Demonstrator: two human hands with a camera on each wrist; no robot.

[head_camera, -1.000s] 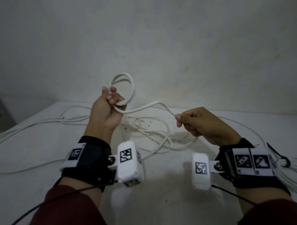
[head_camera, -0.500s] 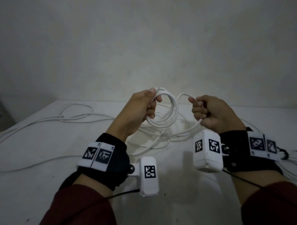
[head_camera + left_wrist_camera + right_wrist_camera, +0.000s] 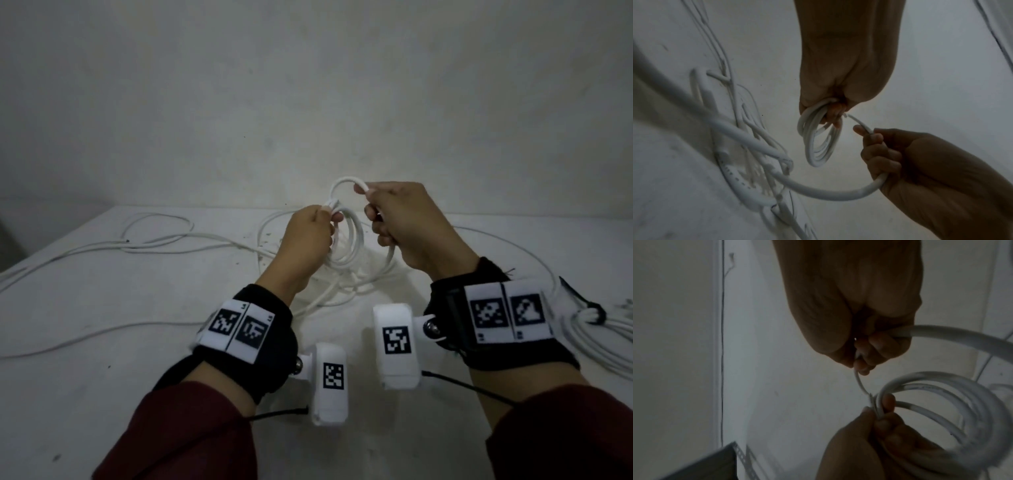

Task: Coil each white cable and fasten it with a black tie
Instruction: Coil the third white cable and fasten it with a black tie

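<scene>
**White cable half-coiled as one tied bundle waited at table's right edge**

White cable point(image 3: 205, 240) lay in loose, tangled runs over the matte, speckled table point(image 3: 102, 394), reaching from the far left corner to the middle, so most of the coiling appeared undone. At the right edge rested a finished bundle point(image 3: 609, 339), cinched by a black tie point(image 3: 591, 308), seemingly the one cable completed. Above the table's middle, a small coil point(image 3: 346, 240) of several smooth, round loops hung from the left hand point(image 3: 308, 240), whose thumb and fingertips pinched the turns together at the top. The right hand point(image 3: 407, 226), fist curled round the same rubbery cable, fed a fresh arc toward the coil, with slack trailing down into the tangle. Judging by that slack, more wraps were needed before any tie could go on. No loose tie was visible.
</scene>
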